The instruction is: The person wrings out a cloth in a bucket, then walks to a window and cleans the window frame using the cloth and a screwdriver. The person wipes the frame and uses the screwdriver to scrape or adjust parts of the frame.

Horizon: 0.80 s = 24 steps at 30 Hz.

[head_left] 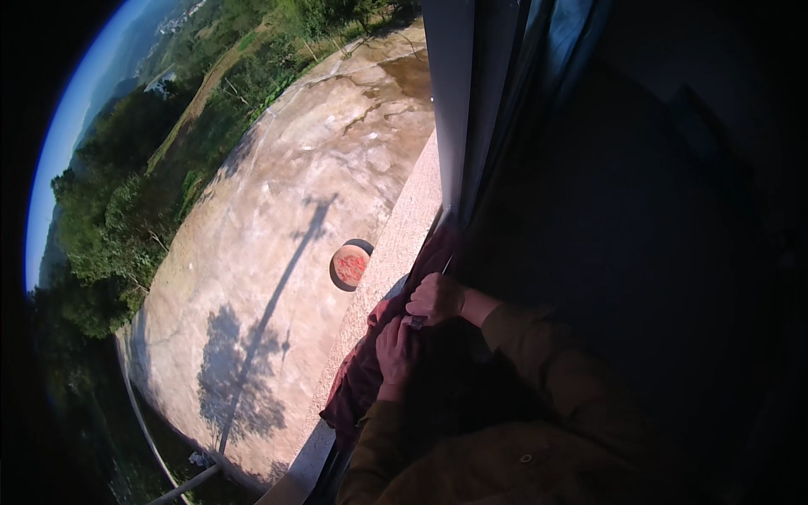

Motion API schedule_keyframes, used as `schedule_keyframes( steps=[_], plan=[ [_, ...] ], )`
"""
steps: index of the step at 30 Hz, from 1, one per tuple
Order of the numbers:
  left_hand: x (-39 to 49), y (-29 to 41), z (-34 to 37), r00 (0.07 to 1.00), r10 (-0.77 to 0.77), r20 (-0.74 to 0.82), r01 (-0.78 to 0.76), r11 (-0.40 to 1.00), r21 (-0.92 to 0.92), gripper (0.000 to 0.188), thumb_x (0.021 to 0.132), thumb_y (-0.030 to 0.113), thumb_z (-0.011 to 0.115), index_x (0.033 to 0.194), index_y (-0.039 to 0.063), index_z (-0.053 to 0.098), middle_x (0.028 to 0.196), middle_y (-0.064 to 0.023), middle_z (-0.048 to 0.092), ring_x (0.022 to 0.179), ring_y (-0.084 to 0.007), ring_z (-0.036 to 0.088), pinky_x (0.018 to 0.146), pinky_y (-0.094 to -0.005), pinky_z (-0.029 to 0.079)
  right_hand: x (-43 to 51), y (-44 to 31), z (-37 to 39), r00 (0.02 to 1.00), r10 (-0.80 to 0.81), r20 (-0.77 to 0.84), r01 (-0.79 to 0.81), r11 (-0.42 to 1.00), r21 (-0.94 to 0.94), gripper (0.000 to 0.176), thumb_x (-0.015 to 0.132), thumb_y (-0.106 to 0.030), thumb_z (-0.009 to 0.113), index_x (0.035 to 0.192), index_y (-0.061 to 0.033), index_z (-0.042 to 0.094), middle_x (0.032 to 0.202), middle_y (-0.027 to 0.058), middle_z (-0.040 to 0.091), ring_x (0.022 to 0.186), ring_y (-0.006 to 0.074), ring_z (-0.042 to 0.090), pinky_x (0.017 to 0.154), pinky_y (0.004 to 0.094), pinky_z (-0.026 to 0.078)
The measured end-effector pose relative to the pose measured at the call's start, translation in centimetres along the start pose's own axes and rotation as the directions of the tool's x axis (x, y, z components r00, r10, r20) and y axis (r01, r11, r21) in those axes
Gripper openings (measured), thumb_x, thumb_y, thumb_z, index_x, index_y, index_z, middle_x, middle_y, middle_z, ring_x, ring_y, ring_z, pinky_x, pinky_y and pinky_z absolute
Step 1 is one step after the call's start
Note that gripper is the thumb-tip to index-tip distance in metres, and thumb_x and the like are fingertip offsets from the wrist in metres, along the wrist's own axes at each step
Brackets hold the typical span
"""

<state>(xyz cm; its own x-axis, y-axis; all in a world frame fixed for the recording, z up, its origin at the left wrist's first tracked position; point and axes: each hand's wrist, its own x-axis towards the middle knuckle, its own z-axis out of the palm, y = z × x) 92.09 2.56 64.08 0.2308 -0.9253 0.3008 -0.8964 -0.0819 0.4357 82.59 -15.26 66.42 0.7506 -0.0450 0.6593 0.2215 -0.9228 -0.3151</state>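
Observation:
A dark reddish cloth [356, 388] lies bunched along the window sill, partly over the outer stone ledge. On its inner edge rests my left hand [396, 353], its fingers bent over the fabric. My right hand [437, 297] is curled just above and to the right, close to the left one, with its knuckles up. Between the two hands shows a small pale, crumpled bit [413, 322] whose kind I cannot tell. The fingertips of both hands are partly hidden, and deep shade covers the area below them.
The grey window frame [451, 95] rises beside the stone ledge [404, 214]. Outside, below, a round tray of red items [351, 265], possibly peppers, sits on a concrete yard [252, 252] crossed by a pole's shadow. Trees [107, 240] border the yard. The room at right is very dark.

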Motion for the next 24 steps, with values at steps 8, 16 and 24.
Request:
schedule_keyframes(
  steps=[8, 16, 24],
  plan=[
    [0.0, 0.6, -0.1, 0.996, -0.042, -0.076, 0.037, 0.997, -0.064, 0.041, 0.084, 0.021, 0.049, 0.116, -0.003, 0.052, 0.113, -0.0188, 0.056, 0.104, -0.0324, 0.054, 0.087, -0.04, 0.043, 2.2, -6.2, 1.0, 0.948, 0.252, -0.194, -0.161, 0.907, 0.388, 0.024, 0.075, -0.034, 0.064, 0.067, -0.0124, 0.059, 0.06, 0.0034, 0.055, 0.053, 0.0234, 0.056, 0.047, 0.035, 0.042],
    [-0.4, -0.4, 0.3, 0.993, -0.024, -0.112, 0.021, 1.0, -0.023, 0.042, 0.084, 0.023, 0.05, 0.117, -0.003, 0.05, 0.112, -0.0175, 0.057, 0.103, -0.0317, 0.055, 0.088, -0.0402, 0.043, 0.3, -4.6, 0.8, 0.992, -0.038, -0.119, 0.053, 0.991, 0.122, 0.035, 0.071, -0.03, 0.068, 0.051, -0.0159, 0.042, 0.049, 0.0011, 0.041, 0.044, 0.0184, 0.047, 0.041, 0.0323, 0.034],
    [-0.4, 0.0, 1.0, 1.0, -0.009, -0.021, 0.01, 0.998, 0.064, 0.04, 0.082, 0.017, 0.056, 0.116, -0.003, 0.051, 0.115, -0.0171, 0.055, 0.105, -0.0307, 0.054, 0.088, -0.0394, 0.042, 1.0, -0.5, 0.7, 0.982, 0.148, -0.119, -0.138, 0.987, 0.085, 0.032, 0.071, -0.036, 0.068, 0.057, -0.0149, 0.049, 0.052, 0.002, 0.046, 0.047, 0.0208, 0.052, 0.044, 0.0336, 0.04]
  ],
)
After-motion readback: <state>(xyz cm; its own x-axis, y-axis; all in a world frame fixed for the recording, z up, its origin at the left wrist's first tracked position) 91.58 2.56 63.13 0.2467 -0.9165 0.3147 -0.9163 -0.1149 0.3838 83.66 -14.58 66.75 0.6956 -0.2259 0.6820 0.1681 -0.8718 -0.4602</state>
